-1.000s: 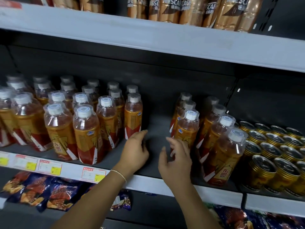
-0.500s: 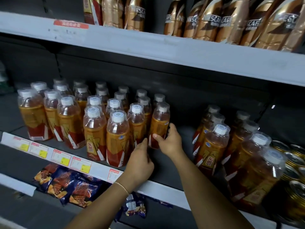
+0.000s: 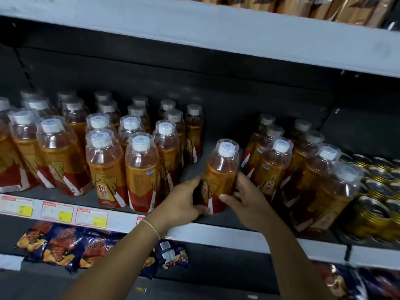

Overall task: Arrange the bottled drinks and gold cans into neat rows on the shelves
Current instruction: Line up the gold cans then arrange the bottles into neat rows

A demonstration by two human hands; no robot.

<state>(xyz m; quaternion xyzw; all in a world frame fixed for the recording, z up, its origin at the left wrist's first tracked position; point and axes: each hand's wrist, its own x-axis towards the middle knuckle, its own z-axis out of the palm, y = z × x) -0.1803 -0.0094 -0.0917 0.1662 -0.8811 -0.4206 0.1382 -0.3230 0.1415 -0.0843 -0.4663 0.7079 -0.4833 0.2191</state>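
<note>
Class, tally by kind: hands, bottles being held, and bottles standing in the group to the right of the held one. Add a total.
Hands: 2 (left hand, right hand)
Held bottle: 1
Right group bottles: 7
Total: 10

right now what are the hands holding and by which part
An orange drink bottle, gripped by its lower labelled body between left hand and right hand.

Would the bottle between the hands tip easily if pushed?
Probably somewhat tippy: the bottle is tall and narrow. It looks nearly full, so likely heavy for its size. The glossy wrap may be slippery, though the left hand and right hand grip its base.
</note>
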